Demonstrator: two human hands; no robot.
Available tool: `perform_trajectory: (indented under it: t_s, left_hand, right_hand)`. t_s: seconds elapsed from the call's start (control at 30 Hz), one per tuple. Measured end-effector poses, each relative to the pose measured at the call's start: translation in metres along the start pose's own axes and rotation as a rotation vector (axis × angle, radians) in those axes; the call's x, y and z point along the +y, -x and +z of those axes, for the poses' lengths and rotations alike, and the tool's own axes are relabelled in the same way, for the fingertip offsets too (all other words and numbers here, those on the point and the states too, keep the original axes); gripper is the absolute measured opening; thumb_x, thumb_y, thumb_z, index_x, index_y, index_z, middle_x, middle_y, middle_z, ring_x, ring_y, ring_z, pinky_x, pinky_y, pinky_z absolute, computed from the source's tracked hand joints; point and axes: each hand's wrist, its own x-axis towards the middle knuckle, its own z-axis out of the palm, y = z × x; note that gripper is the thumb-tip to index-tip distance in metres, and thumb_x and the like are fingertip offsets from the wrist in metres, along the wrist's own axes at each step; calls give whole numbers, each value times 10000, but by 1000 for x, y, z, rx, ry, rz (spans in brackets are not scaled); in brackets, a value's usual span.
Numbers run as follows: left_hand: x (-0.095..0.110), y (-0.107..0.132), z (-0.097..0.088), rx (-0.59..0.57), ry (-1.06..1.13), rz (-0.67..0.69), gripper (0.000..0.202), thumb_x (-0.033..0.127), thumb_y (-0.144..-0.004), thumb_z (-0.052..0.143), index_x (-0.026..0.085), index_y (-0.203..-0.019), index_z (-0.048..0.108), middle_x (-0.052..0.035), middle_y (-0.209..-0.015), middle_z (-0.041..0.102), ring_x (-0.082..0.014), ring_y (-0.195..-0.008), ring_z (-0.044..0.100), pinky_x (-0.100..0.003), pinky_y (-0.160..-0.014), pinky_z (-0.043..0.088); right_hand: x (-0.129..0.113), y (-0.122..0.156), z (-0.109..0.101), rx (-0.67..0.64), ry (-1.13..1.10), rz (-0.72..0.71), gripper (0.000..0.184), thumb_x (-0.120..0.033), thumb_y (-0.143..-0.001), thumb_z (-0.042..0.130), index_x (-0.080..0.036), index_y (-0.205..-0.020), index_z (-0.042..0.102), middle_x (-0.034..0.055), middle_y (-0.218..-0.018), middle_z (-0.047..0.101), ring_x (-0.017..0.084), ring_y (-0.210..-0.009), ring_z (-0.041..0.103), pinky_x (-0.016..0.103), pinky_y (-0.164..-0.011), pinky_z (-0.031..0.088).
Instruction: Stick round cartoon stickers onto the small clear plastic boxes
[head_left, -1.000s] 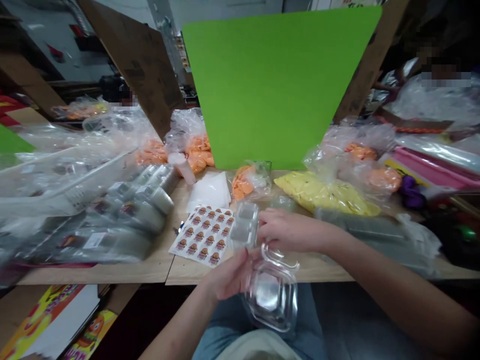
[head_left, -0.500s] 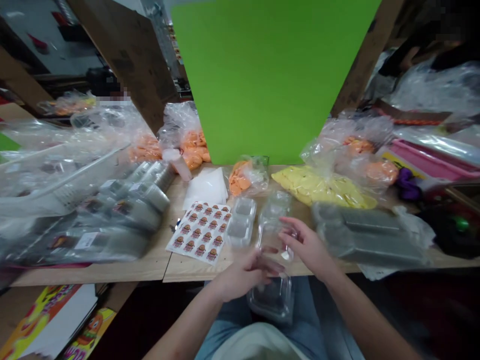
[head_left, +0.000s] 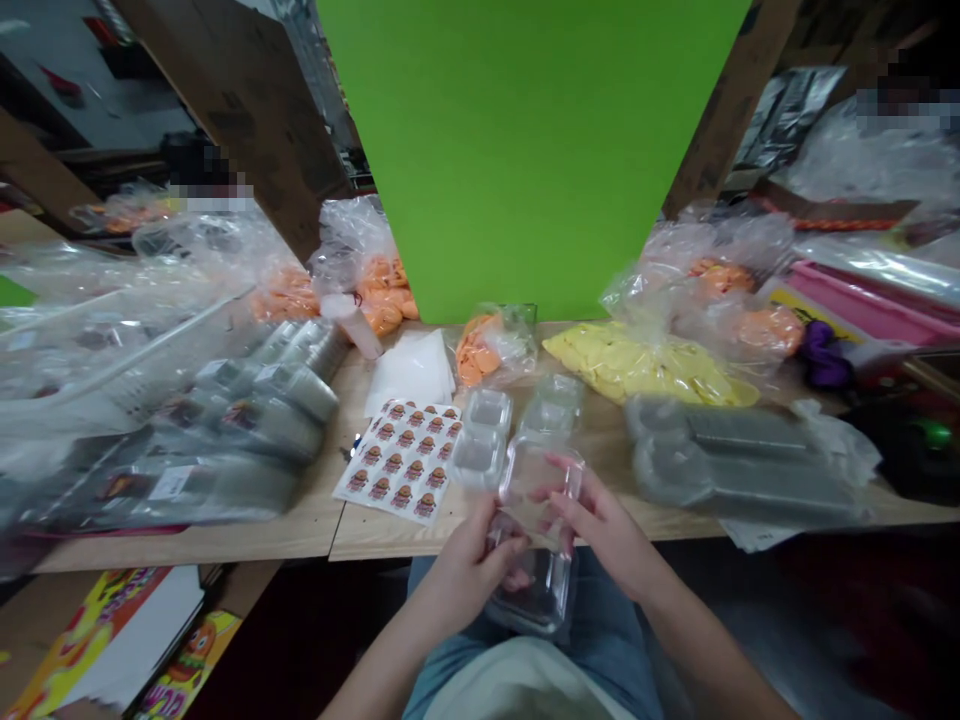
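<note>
Over my lap and the table's front edge, a clear plastic clamshell container [head_left: 553, 592] hangs between my hands, its two halves spread one above the other. My left hand [head_left: 476, 550] grips its left side near the middle, the fingertips showing through the plastic. On the right edge of the upper half, my right hand [head_left: 600, 522] has its thumb and fingers curled round the plastic. Just beyond lie two more clear containers, one [head_left: 481, 440] by the sticker sheet and one [head_left: 553, 402] further back. A sheet of burger stickers [head_left: 401, 460] lies left of them.
Left of the stickers, packed clear containers [head_left: 225, 470] are piled up. White sheets [head_left: 412, 370], a bag of orange pieces [head_left: 480, 345] and a bag of yellow pieces [head_left: 645, 360] lie at the back. Stacked containers [head_left: 742, 460] stand right. A green panel [head_left: 532, 150] rises behind.
My right hand has moved slightly down and closed on the container's edge. My left hand has come lower and now grips its left side. The upper half shows more plainly.
</note>
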Motion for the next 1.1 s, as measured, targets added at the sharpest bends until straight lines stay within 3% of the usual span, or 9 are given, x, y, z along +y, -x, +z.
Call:
perform_trajectory:
  t_s: [0.2,0.33,0.4,0.47,0.57,0.63,0.73,0.9,1.1]
  left_hand:
    - [1,1,-17,15,-207,-14,405,353,-806,543,220,-1168,421,-62,-965,591,-134,-681,619,-262,-630,492]
    - [29,-23,-46,229,-397,88,473,386,-832,474,231,-1249,313,-55,-929,606,-106,-528,589,-225,-478,474]
    - [41,-35,-63,358,-485,144,493,395,-825,473,226,-1254,296,-52,-928,606,-98,-496,575,-208,-428,449]
    - [47,-44,-77,416,-529,171,491,406,-821,473,222,-1244,302,-46,-912,605,-95,-489,571,-198,-407,433]
    - [45,-50,-88,408,-519,180,503,427,-814,477,222,-1241,310,-40,-893,601,-100,-492,573,-198,-396,423]
    - [38,-50,-91,431,-476,181,524,443,-804,488,218,-1244,314,-41,-899,601,-103,-505,578,-207,-413,433]
    - [26,-44,-94,495,-405,160,564,460,-784,513,208,-1245,310,-52,-917,609,-101,-502,575,-218,-429,440]
    - [17,-35,-105,549,-383,152,566,466,-778,523,221,-1243,313,-50,-933,612,-106,-504,580,-224,-431,437]
    - [14,-39,-110,557,-374,157,589,459,-769,535,218,-1256,307,-50,-929,616,-108,-511,580,-233,-449,449]
  right_hand:
    - [7,-12,8,81,-20,172,565,-503,-791,519,-191,-1243,387,58,-891,614,140,-606,572,235,-431,429]
    - [-8,-32,8,110,246,-17,583,-544,-805,455,-187,-1264,404,64,-911,596,146,-631,565,269,-494,461]
    - [-14,-39,-2,264,534,-201,474,-515,-811,454,-194,-1151,528,59,-879,589,156,-683,557,299,-599,475]
    - [-15,-49,-19,524,805,-321,417,-497,-802,469,-185,-1047,595,65,-854,572,175,-720,543,333,-686,459]
    - [-6,-70,-47,729,943,-215,583,-535,-775,472,-151,-1213,487,71,-805,565,206,-694,543,364,-685,443]
    - [7,-87,-58,675,927,-75,663,-535,-775,456,-134,-1300,396,74,-771,580,225,-680,560,358,-651,439]
    - [26,-104,-61,597,881,13,602,-472,-794,424,-149,-1302,404,86,-794,608,230,-698,583,328,-612,430]
    - [36,-101,-56,598,792,28,556,-442,-794,412,-175,-1282,431,38,-706,607,200,-613,578,286,-544,410]
    - [30,-95,-54,634,823,-45,512,-407,-783,425,-177,-1236,493,32,-714,617,196,-652,578,296,-608,419]
